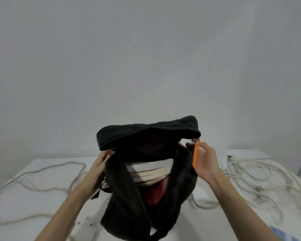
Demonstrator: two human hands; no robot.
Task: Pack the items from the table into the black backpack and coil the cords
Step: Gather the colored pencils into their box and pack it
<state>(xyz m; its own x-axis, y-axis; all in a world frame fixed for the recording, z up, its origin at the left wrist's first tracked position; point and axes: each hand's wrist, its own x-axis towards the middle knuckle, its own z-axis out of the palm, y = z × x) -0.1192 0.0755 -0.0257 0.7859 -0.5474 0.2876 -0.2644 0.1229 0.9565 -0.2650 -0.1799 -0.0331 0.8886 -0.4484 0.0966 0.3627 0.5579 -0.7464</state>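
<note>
Backpack stands open on table, books inside. Orange pen is pinched in right hand at bag's right rim, long axis near vertical, opening just left. Left rim is gripped by left hand. Cords lie uncoiled both sides.

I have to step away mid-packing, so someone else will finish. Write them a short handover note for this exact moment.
Left hand: grips the black backpack at the left edge of its opening.
Right hand: holds a thin orange item at the right edge of the opening.
Done: books and something red are inside the upright, open backpack on the table.
Left: put the orange item in; the white cords on the left and right lie loose and uncoiled, with a power strip near the front.
</note>
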